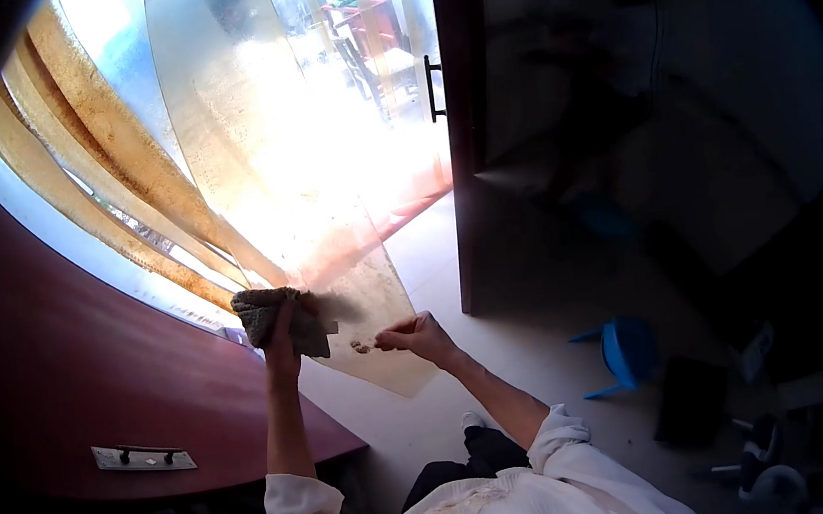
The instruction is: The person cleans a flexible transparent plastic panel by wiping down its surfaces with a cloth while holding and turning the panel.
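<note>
My left hand [282,343] grips a bunched grey-brown cloth [259,318], which lies against a long translucent plastic curtain strip [272,171]. The strip hangs down in front of me, slanting to the right, and looks stained. At the right edge of its lower end, my right hand [422,338] is closed in a pinch on the strip. Small brown specks show on the plastic beside those fingertips. Part of the cloth's right side is blurred.
Yellowed, dirty strips [108,138] hang at the left. A dark red door [117,318] with a handle stands left, and another door edge [466,151] right. A blue stool [628,352] is on the floor at right. Bright light washes out the doorway.
</note>
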Demonstrator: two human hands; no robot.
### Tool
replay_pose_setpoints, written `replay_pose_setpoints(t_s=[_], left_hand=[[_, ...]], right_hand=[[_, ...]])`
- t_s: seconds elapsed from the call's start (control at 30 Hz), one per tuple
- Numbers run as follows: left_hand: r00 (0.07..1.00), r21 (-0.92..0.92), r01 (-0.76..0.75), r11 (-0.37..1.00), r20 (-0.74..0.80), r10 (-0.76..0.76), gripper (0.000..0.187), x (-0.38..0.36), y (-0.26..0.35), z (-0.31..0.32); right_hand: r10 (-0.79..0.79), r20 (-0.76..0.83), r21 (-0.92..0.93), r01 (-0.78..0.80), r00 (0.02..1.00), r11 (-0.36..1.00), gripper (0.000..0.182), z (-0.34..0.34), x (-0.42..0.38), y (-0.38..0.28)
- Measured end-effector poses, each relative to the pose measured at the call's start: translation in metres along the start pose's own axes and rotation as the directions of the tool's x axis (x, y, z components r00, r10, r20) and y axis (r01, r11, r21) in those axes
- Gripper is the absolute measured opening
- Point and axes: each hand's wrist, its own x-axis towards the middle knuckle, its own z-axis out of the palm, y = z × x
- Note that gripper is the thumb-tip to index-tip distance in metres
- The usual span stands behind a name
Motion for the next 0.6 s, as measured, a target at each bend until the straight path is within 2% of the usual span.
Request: replay_pose_setpoints(t_s=[0.1,0.23,0.3,0.37,0.43,0.47,0.6], left_hand=[[1.000,-0.045,-0.017,0.999,0.009,0.018,0.015,-0.024,-0.019,-0.006],[0.994,-0.119,-0.025,0.993,0.106,0.038,0.016,-0.053,-0.032,-0.012],[0.988,-0.027,-0.091,0.995,0.121,0.094,0.016,-0.075,-0.027,-0.007],[0.986,-0.025,-0.090,0.996,0.138,0.092,0.017,-0.093,-0.021,-0.006],[0.978,0.018,-0.124,0.992,0.171,0.119,0.026,-0.106,-0.027,-0.018],[0.983,0.103,-0.129,0.986,0.143,0.113,0.023,-0.115,-0.028,-0.023],[0.993,0.100,-0.081,0.992,0.089,0.072,0.017,-0.170,-0.035,-0.028]], right_hand=[[-0.013,-0.012,-0.021,0.012,1.000,1.000,0.019,0.002,-0.014,-0.004],[-0.005,-0.039,-0.061,0.003,0.999,0.998,0.023,0.011,-0.038,-0.024],[-0.006,-0.035,-0.018,0.005,0.999,1.000,0.025,0.019,-0.049,-0.031],[-0.012,-0.057,-0.003,0.012,0.998,1.000,0.029,0.029,-0.054,-0.029],[-0.005,-0.059,-0.003,0.005,0.998,1.000,0.031,0.037,-0.059,-0.032],[-0.014,-0.045,-0.002,0.014,0.999,1.000,0.032,0.041,-0.061,-0.034],[-0.024,-0.060,-0.015,0.023,0.998,1.000,0.031,0.060,-0.074,-0.041]])
